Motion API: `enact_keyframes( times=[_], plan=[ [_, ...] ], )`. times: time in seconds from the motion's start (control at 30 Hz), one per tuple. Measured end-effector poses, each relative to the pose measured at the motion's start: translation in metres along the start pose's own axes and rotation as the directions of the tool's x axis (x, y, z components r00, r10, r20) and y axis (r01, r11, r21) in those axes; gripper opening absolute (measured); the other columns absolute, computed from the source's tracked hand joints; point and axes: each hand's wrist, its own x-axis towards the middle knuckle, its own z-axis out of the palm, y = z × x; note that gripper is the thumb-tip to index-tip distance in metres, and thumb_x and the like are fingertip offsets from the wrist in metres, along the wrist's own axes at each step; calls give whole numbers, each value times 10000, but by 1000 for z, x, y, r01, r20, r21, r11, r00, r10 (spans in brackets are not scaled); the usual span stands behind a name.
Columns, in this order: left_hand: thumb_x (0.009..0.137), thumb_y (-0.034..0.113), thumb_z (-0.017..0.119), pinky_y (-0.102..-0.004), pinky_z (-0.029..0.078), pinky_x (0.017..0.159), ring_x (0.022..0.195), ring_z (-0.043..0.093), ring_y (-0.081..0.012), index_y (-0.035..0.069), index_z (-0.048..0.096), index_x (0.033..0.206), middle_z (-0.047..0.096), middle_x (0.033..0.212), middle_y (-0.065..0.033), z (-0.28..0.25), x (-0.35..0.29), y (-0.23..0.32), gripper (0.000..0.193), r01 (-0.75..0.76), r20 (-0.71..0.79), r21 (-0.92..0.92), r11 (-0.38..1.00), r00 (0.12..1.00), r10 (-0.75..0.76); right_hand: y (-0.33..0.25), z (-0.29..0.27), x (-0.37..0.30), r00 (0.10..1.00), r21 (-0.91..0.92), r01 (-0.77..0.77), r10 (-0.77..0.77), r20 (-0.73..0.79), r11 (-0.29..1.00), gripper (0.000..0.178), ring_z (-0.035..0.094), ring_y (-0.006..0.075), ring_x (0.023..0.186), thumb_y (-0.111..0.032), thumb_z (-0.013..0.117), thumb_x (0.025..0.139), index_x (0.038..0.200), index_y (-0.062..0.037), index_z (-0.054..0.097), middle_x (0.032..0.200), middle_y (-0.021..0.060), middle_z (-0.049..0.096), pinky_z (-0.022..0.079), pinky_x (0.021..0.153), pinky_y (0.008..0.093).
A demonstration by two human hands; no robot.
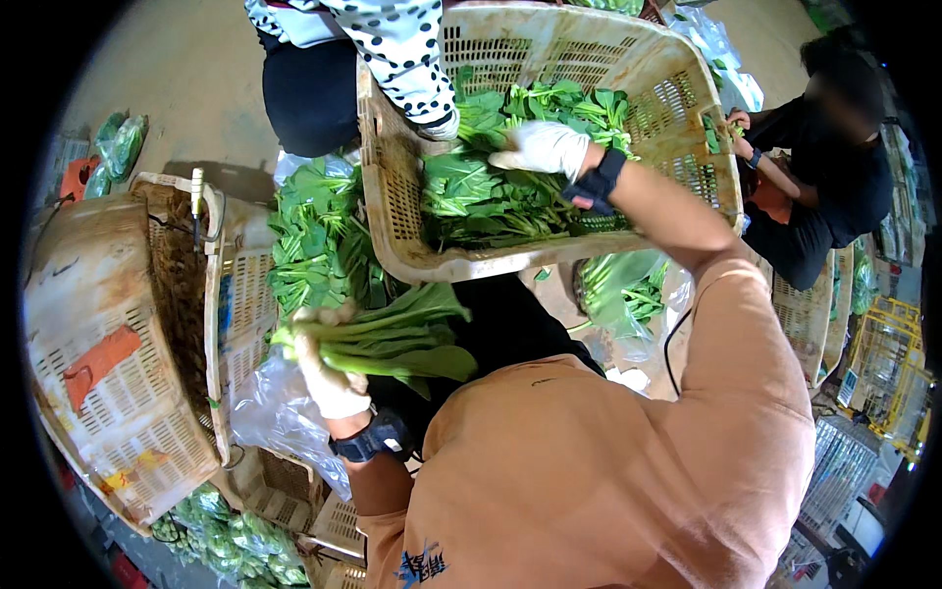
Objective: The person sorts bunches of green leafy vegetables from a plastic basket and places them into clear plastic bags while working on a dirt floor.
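Observation:
My left hand (pixel 332 375), in a white glove, is closed around the stem end of a bunch of leafy greens (pixel 397 339). The leaves point right, in front of my torso. My right hand (pixel 548 149), gloved as well, reaches into a large plastic crate (pixel 412 257) and touches the loose leafy greens (pixel 510 201) there. Its thumb and fingers look apart, though the fingertips are partly lost among leaves. A co-worker's gloved hand (pixel 444 128) is at the crate's left side, close to my right fingers.
More greens (pixel 319 231) are heaped left of the crate, above a clear plastic bag (pixel 280 407). Stained crates (pixel 108 344) stand tilted at far left. Bagged greens (pixel 623 290) lie below the crate. Another person (pixel 834 167) sits at right, beside other crates (pixel 800 319).

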Motion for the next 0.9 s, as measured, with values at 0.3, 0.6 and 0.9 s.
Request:
enact_keyframes(
  times=[0.3,0.6,0.9],
  plan=[
    [848,172,622,-429,368,984,920,508,-211,115,473,1096,528,945,-46,-19,-14,21,295,-89,-167,115,989,980,108,155,104,2,950,606,-280,125,285,745,167,570,123,667,-117,661,782,938,-71,624,778,10,640,475,580,296],
    [693,45,667,-336,474,777,857,554,-178,26,539,951,565,938,-65,40,-14,49,288,-136,-103,402,906,976,192,-35,-51,-61,902,663,430,-262,-342,613,313,545,142,945,-251,553,920,1146,-35,570,1062,53,602,440,846,273],
    [663,-47,666,-232,411,760,823,519,-112,15,561,956,572,864,-5,75,-43,71,317,129,61,472,872,982,-179,-244,-42,-90,722,756,603,-578,-381,255,466,553,154,844,-92,598,835,1286,-74,484,997,52,580,472,755,284]
  ],
)
